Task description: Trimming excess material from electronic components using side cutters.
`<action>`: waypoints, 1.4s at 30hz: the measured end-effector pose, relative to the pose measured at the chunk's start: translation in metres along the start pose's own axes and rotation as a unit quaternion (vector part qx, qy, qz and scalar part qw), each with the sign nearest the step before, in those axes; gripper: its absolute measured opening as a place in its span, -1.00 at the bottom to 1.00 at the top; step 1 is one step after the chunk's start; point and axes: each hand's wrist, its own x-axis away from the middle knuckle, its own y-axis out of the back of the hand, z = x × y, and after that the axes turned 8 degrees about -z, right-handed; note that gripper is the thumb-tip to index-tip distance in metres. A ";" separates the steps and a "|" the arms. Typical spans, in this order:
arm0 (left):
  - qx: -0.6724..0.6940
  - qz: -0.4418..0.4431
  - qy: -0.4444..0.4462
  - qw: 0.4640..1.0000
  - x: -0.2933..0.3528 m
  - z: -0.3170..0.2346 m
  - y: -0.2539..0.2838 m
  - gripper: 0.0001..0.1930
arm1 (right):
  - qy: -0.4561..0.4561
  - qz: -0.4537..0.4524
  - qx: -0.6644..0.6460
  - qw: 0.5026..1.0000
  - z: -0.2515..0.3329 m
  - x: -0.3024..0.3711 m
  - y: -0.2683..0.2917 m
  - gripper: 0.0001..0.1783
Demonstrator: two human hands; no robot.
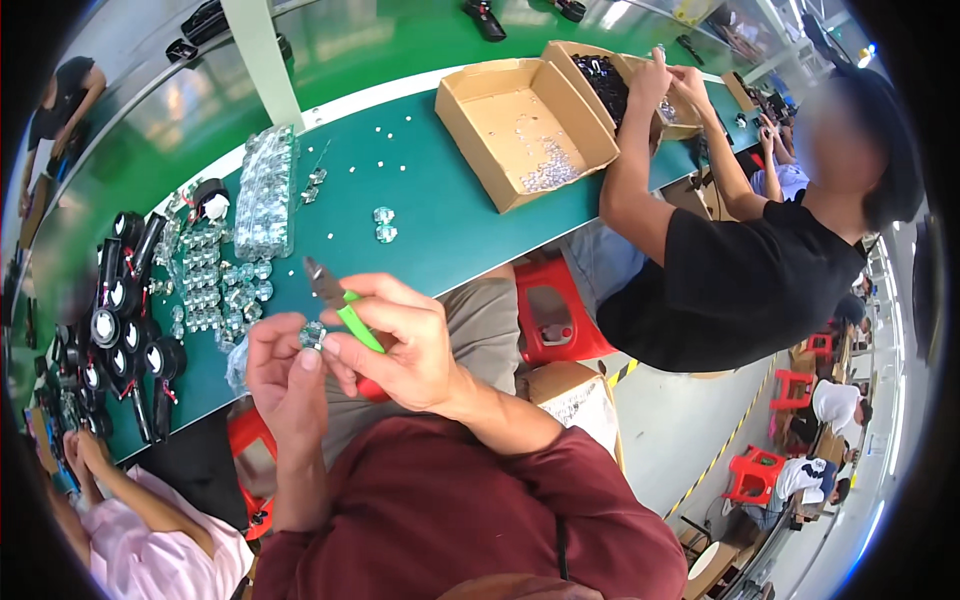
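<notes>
Green-handled diagonal cutters sit in the right hand, its fingers curled round them and their blades pointing away from the body; I can't tell whether those blades meet. The left hand pinches a small clear part between thumb and fingertips, above the near edge of the green surface, and the right thumb seems to steady it. To do this well, I'd keep that pinch firm, turn the part toward the light and hold the blades clear of the fingertips.

Farther along, an open cardboard box has small pale pieces gathered toward one corner. Just beyond it, a second cardboard box holds dark parts, with a co-worker's hand near it.
</notes>
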 end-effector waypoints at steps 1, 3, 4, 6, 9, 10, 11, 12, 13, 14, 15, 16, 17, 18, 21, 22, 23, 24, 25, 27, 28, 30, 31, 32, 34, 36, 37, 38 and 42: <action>0.001 0.002 0.001 1.000 -0.001 0.001 0.001 -0.76 | -0.019 0.014 -0.019 1.000 0.000 0.001 -0.001 -0.78; 0.027 0.036 0.050 0.998 -0.001 0.003 0.009 -0.73 | -0.020 0.023 -0.031 0.999 -0.002 0.002 0.001 -0.80; 0.027 0.037 0.051 0.998 0.000 0.005 0.009 -0.73 | -0.021 0.022 -0.031 0.999 0.000 0.003 0.001 -0.80; 0.035 -0.022 0.051 0.998 0.002 0.009 0.009 -0.72 | -0.096 0.034 -0.053 0.993 0.006 0.001 0.002 -0.82; 0.036 -0.027 0.061 0.997 0.006 0.005 0.009 -0.69 | 0.001 0.046 0.025 0.999 0.003 -0.002 0.004 -0.86; 0.032 -0.034 0.056 0.997 0.006 0.002 0.011 -0.69 | 0.001 0.052 0.018 0.998 0.000 -0.002 0.003 -0.86; 0.007 -0.031 0.039 0.999 0.008 0.000 0.012 -0.70 | 0.016 0.054 0.006 0.998 -0.003 0.000 0.003 -0.87; -0.021 -0.030 0.023 0.999 0.009 -0.003 0.015 -0.71 | 0.029 0.057 -0.008 0.998 -0.006 0.002 0.002 -0.88; -0.028 -0.049 0.021 0.998 0.007 -0.006 0.015 -0.70 | 0.038 0.066 -0.014 0.997 -0.008 0.000 0.004 -0.87; -0.024 -0.071 0.032 0.997 0.006 -0.010 0.015 -0.70 | 0.023 0.089 0.018 0.996 -0.005 -0.001 0.008 -0.82; -0.023 -0.092 0.047 0.994 0.003 -0.013 0.014 -0.69 | 0.044 0.102 0.061 0.992 -0.006 -0.002 0.014 -0.78; 0.011 -0.075 0.052 0.996 -0.001 -0.015 0.015 -0.69 | 0.062 0.126 0.091 0.986 -0.006 -0.004 0.020 -0.75; 0.044 -0.058 0.053 0.996 -0.007 -0.013 0.016 -0.68 | 0.068 0.129 0.128 0.981 -0.004 -0.004 0.023 -0.73; 0.074 -0.019 0.029 0.997 -0.009 -0.007 0.023 -0.67 | 0.033 0.142 0.130 0.981 -0.001 -0.003 0.027 -0.70; 0.120 -0.003 0.004 0.993 -0.005 -0.007 0.024 -0.69 | 0.042 0.186 0.201 0.961 0.001 0.001 0.027 -0.63; 0.125 -0.004 -0.003 0.992 -0.005 -0.009 0.026 -0.71 | 0.053 0.199 0.208 0.956 0.001 0.001 0.024 -0.62; 0.120 -0.011 -0.005 0.993 -0.004 -0.010 0.030 -0.71 | 0.060 0.214 0.217 0.951 0.002 -0.001 0.022 -0.62; 0.112 -0.004 -0.014 0.994 -0.003 -0.010 0.034 -0.71 | 0.058 0.218 0.212 0.951 0.003 -0.001 0.020 -0.62; 0.105 0.005 -0.023 0.994 -0.003 -0.010 0.036 -0.72 | 0.072 0.229 0.214 0.947 0.004 -0.002 0.019 -0.62; 0.094 0.002 -0.035 0.995 0.000 -0.014 0.036 -0.71 | 0.090 0.240 0.216 0.942 0.007 -0.001 0.018 -0.62; 0.085 0.000 -0.045 0.995 0.001 -0.016 0.035 -0.71 | 0.113 0.234 0.222 0.940 0.009 -0.002 0.018 -0.62; 0.084 0.003 -0.045 0.995 0.001 -0.018 0.036 -0.71 | 0.131 0.228 0.227 0.938 0.009 -0.002 0.018 -0.62; 0.085 0.007 -0.045 0.995 0.001 -0.018 0.036 -0.70 | 0.139 0.232 0.238 0.933 0.009 -0.003 0.019 -0.62; 0.085 0.007 -0.045 0.995 0.001 -0.019 0.035 -0.70 | 0.147 0.235 0.250 0.928 0.010 -0.005 0.019 -0.62; 0.055 0.013 -0.067 0.996 0.002 -0.020 0.034 -0.70 | 0.156 0.242 0.267 0.920 0.014 -0.007 0.019 -0.63; 0.023 0.000 -0.065 0.998 0.005 -0.021 0.034 -0.70 | 0.164 0.250 0.284 0.911 0.017 -0.008 0.021 -0.64; -0.008 -0.011 -0.062 0.998 0.007 -0.022 0.034 -0.70 | 0.171 0.253 0.296 0.905 0.018 -0.008 0.022 -0.65; -0.007 -0.011 -0.062 0.998 0.007 -0.023 0.033 -0.70 | 0.179 0.256 0.308 0.899 0.020 -0.009 0.023 -0.66; -0.036 -0.008 -0.064 0.997 0.010 -0.025 0.032 -0.68 | 0.192 0.263 0.333 0.885 0.026 -0.011 0.025 -0.68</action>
